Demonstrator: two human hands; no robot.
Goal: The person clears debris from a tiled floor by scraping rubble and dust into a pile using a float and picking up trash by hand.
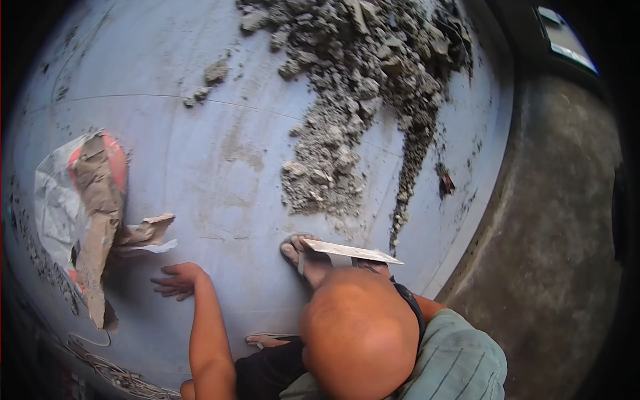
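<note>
Bare left fingers (165, 281) end an uncovered forearm (205, 327). Well right of them is a grey-green shirt (460, 360) with thin dark stripes; nearer, below and right, black clothing (267, 370) and an open-toed, thin-soled sandal (256, 337).

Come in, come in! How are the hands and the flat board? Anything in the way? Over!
Left hand open, seemingly empty, near torn sack. Right hand out of sight. Pale board, whatever holds it hidden. Rubble heaped beyond it.
</note>
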